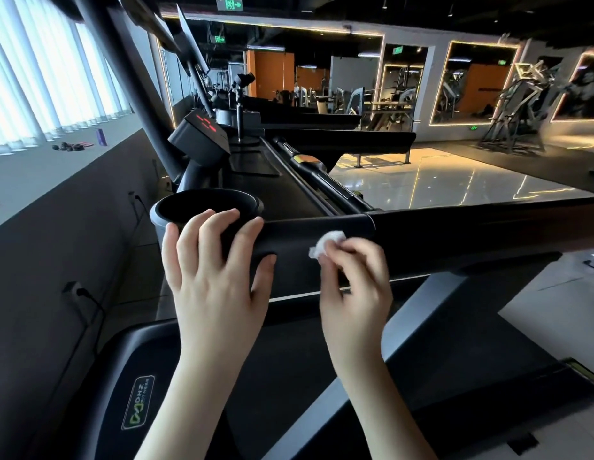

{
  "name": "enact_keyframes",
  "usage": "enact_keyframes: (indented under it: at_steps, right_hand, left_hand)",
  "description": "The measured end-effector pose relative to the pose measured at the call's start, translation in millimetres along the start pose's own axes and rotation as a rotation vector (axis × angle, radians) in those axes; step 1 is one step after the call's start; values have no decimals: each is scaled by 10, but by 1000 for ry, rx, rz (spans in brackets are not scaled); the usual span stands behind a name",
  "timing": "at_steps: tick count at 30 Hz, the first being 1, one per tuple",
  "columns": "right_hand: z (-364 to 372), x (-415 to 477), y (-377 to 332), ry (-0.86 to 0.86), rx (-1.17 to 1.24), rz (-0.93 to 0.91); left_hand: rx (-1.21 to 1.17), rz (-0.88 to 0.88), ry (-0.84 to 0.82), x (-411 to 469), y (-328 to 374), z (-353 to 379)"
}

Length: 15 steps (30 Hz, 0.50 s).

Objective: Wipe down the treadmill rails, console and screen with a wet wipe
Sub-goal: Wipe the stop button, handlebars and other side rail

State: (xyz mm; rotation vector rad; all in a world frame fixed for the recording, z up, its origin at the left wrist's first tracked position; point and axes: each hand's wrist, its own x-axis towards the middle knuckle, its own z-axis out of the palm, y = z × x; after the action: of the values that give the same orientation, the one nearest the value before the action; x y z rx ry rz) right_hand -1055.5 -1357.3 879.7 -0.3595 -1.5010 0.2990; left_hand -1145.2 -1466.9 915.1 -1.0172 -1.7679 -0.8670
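A black treadmill rail [455, 234] runs across the middle of the view, with a round cup holder [206, 204] at its left end. My left hand [216, 270] rests on the rail just below the cup holder, fingers spread over the top and thumb under the padded edge. My right hand [355, 273] pinches a small crumpled white wet wipe [325, 244] against the rail's front face. The console [202, 134] with red lit digits sits further back, and a thin tilted screen [192, 44] rises above it.
The treadmill deck [289, 376] with a green logo plate [137, 403] lies below. A second treadmill's rails [338, 141] stand beyond the console. A small camera on a stand [239, 94] sits on the console. A window ledge [40, 171] runs along the left; gym machines stand at the back right.
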Motion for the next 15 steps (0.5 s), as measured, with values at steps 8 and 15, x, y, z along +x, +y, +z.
enact_keyframes:
  at_steps: [8,15]
  right_hand:
    - [-102,221,135,65,-107,13]
    - [-190,143,205,38,-165,-25]
  left_hand:
    - [4,-14,-41,3,22,-15]
    - [26,123,-97,-8,189,40]
